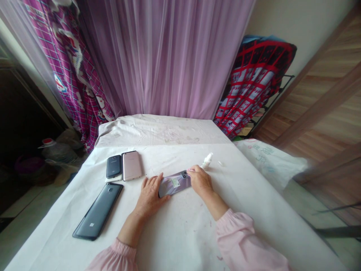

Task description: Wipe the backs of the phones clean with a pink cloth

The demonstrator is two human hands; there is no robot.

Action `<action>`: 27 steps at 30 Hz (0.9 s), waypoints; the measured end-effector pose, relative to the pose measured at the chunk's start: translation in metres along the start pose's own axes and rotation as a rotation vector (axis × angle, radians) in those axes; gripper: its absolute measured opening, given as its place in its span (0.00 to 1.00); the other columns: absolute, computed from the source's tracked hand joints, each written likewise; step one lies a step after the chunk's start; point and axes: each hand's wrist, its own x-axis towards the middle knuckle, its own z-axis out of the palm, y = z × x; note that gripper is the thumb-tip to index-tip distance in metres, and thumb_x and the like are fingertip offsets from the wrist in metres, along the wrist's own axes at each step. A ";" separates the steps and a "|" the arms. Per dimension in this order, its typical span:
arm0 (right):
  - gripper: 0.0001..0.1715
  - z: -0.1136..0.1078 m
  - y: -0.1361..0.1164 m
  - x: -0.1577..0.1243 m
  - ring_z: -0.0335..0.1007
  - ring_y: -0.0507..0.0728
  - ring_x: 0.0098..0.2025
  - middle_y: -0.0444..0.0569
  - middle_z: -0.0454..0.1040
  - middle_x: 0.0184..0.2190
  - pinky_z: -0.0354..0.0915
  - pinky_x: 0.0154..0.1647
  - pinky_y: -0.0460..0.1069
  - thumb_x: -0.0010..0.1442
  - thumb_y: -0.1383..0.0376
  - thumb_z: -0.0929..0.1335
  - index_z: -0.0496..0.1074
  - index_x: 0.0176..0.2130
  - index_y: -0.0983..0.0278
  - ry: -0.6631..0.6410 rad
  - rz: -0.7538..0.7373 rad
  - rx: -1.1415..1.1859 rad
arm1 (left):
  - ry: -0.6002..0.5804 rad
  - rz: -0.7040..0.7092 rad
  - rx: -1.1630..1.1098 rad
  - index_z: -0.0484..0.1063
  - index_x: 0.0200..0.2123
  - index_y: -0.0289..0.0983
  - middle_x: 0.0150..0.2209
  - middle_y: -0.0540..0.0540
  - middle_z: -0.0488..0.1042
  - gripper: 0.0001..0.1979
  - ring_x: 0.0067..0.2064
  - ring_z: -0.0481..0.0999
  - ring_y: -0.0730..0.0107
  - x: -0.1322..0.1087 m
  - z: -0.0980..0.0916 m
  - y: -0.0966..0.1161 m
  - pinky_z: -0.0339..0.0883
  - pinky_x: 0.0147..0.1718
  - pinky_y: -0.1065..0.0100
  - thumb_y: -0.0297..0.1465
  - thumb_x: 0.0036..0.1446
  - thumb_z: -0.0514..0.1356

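Note:
A shiny purple-grey phone [182, 184] lies back side up on the white cloth, its camera lenses at the right end and a pale label near its middle. My left hand [150, 194] grips the phone's left end, thumb at the near edge and fingers at the far edge. At the camera end, my right hand [200, 181] is closed in a pinch round a thin pink stick [191, 170], whose tip is too small to make out. Just beyond my right hand stands a small white bottle [207, 160], with a little white cap [220, 163] to its right.
On the left lie a large dark phone [98, 212], a rose-gold phone [132, 165] and a small dark phone [114, 166] on top of a white one. The cloth-covered table [175, 150] ends at a purple curtain [169, 56]. A white bag [270, 158] is beyond its right edge.

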 end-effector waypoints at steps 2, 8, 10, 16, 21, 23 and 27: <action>0.18 0.001 0.002 -0.005 0.67 0.54 0.44 0.48 0.73 0.47 0.60 0.38 0.44 0.66 0.66 0.59 0.77 0.43 0.55 -0.002 0.002 0.002 | 0.001 0.004 0.004 0.53 0.62 0.37 0.55 0.37 0.70 0.37 0.57 0.66 0.50 0.000 0.000 0.000 0.48 0.60 0.43 0.38 0.51 0.62; 0.18 0.000 0.006 -0.018 0.68 0.54 0.45 0.47 0.74 0.46 0.60 0.40 0.44 0.64 0.68 0.60 0.78 0.41 0.57 0.021 0.000 0.039 | 0.001 0.006 0.008 0.53 0.63 0.38 0.55 0.37 0.70 0.38 0.58 0.66 0.51 -0.001 0.000 -0.001 0.48 0.60 0.44 0.38 0.51 0.62; 0.18 -0.002 0.006 -0.023 0.68 0.54 0.45 0.47 0.74 0.46 0.60 0.40 0.43 0.64 0.69 0.60 0.78 0.40 0.56 0.019 0.001 0.042 | -0.003 0.004 0.007 0.53 0.63 0.38 0.55 0.37 0.69 0.38 0.58 0.66 0.50 -0.001 0.000 -0.001 0.47 0.60 0.44 0.39 0.51 0.62; 0.18 0.000 0.007 -0.028 0.68 0.54 0.45 0.47 0.75 0.46 0.61 0.41 0.43 0.64 0.69 0.60 0.78 0.39 0.57 0.041 0.005 0.070 | -0.007 0.010 -0.006 0.53 0.62 0.37 0.55 0.37 0.70 0.37 0.58 0.65 0.51 -0.001 0.001 -0.002 0.46 0.60 0.44 0.38 0.51 0.62; 0.19 0.004 0.006 -0.016 0.69 0.54 0.44 0.47 0.74 0.46 0.60 0.40 0.44 0.64 0.68 0.60 0.79 0.39 0.57 0.052 0.012 0.071 | -0.015 0.019 -0.008 0.52 0.63 0.38 0.56 0.38 0.69 0.38 0.59 0.64 0.50 -0.001 0.002 -0.003 0.47 0.60 0.44 0.38 0.51 0.63; 0.18 0.003 0.005 -0.011 0.69 0.54 0.45 0.47 0.74 0.46 0.60 0.39 0.44 0.64 0.69 0.60 0.78 0.40 0.57 0.045 0.011 0.066 | -0.005 0.022 -0.005 0.52 0.63 0.39 0.56 0.38 0.70 0.38 0.59 0.65 0.51 -0.001 0.002 -0.003 0.47 0.60 0.44 0.38 0.51 0.63; 0.17 0.001 0.003 -0.003 0.68 0.54 0.45 0.47 0.74 0.46 0.59 0.38 0.44 0.63 0.69 0.61 0.78 0.38 0.56 0.023 0.008 0.060 | -0.008 0.020 -0.014 0.51 0.64 0.39 0.56 0.38 0.70 0.39 0.58 0.65 0.50 -0.001 0.001 -0.003 0.47 0.60 0.43 0.37 0.51 0.62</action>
